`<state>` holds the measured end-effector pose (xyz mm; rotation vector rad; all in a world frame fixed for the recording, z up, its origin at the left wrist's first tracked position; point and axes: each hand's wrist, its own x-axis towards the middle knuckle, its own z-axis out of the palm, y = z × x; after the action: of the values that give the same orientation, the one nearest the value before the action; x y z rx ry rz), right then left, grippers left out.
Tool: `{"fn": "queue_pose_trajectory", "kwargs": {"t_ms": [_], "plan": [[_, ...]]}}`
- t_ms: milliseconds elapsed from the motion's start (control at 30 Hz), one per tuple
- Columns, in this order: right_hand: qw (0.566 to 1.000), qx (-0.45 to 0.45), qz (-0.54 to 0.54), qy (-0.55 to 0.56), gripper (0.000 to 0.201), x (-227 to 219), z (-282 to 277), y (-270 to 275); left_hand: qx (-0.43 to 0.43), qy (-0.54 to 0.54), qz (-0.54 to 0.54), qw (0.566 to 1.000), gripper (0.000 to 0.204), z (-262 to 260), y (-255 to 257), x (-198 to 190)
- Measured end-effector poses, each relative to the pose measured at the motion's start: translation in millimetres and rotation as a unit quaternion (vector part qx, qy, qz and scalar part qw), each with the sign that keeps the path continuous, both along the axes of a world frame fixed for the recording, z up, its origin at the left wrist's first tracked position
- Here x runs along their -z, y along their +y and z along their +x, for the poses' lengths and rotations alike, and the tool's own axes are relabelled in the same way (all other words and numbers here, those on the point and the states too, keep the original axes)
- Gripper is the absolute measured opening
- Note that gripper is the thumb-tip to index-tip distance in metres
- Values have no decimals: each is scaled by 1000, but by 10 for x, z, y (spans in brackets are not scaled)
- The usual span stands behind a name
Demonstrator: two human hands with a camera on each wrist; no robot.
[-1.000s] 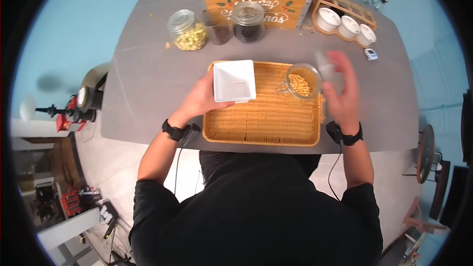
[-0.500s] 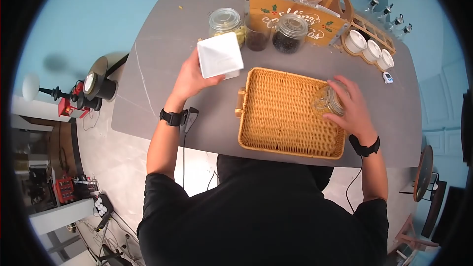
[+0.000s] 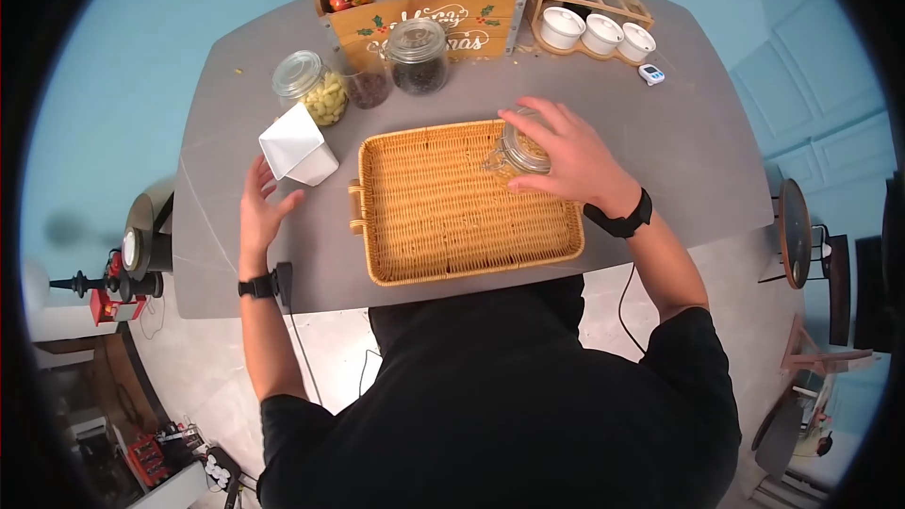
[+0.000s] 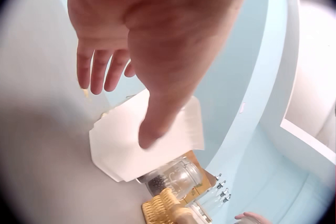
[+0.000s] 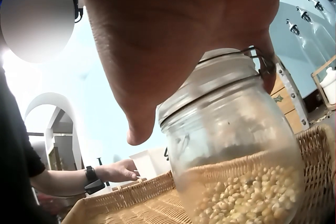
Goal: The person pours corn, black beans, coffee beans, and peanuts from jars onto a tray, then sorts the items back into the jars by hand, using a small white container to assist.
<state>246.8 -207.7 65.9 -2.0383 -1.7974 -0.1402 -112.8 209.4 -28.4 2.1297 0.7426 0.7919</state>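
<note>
Beside the square white container (image 3: 316, 166), my left hand (image 3: 265, 209) has its fingers extended and its thumb apart. In the left wrist view the thumb overlaps the white container (image 4: 118, 142). At the right end of the wicker tray (image 3: 443, 226) stands a clip-top glass jar (image 5: 231, 150), partly filled with corn kernels (image 5: 252, 198). My right hand (image 3: 570, 155) spans the jar's glass lid from above, fingers bent down past its far edge. The lid sits over the jar mouth, mostly hidden under the palm, with its wire clasp on the side.
Behind the tray stand a jar of pale yellow pieces (image 3: 325, 99), a cup of dark contents (image 3: 370, 90) and a jar of black contents (image 3: 419, 71). Farther back are a wooden crate (image 3: 443, 33), a rack with white lidded pots (image 3: 601, 35) and a small timer (image 3: 650, 74).
The white container has gone from my left hand above the tray to the table on the left, and the fingers have let go. My right hand has brought the lid onto the corn jar.
</note>
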Motion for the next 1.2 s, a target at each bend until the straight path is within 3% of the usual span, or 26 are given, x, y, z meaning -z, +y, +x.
{"fn": "queue_pose_trajectory", "kwargs": {"t_ms": [33, 100, 167, 233, 267, 367, 433, 533, 633, 733, 933, 1200], "plan": [[1000, -6, 10, -4, 90, 43, 9, 4, -56, 8, 42, 998, 62, -136, -72, -21], [1000, -6, 21, -18, 85, 138, 23, 16, -158, -71, 101, 980, 18, -313, -365, 43], [999, 4, 20, -41, 80, 238, 23, 4, -69, -76, 91, 991, 16, -107, -937, -104], [998, -7, 29, -51, 78, 267, 6, 5, 121, 36, 38, 991, 23, 346, -1575, -606], [998, -11, 34, -60, 77, 240, 3, 31, 171, 58, 31, 983, 28, 571, -1741, -680], [997, -19, 47, -65, 77, 292, 24, 41, 283, 70, -36, 956, 42, 1285, -2009, -547], [997, -20, 36, -64, 78, 256, 40, 38, 296, 88, 24, 951, 42, 1652, -2055, -417], [998, -18, 32, -49, 80, 273, 67, 30, 274, 147, 35, 950, 42, 1833, -2173, -542], [998, -14, 54, -41, 81, 316, 81, 35, 252, 79, -44, 963, 42, 1875, -2164, -407], [997, -14, 58, -40, 81, 326, 51, 35, 222, 61, -53, 972, 44, 1803, -2195, -446], [998, -18, 46, -40, 80, 321, 71, 51, 205, 38, -4, 978, 48, 1828, -2383, -484], [1000, -25, 14, -7, 87, 215, 59, 27, 191, 9, -13, 982, 39, 1858, -2378, -446]]}}
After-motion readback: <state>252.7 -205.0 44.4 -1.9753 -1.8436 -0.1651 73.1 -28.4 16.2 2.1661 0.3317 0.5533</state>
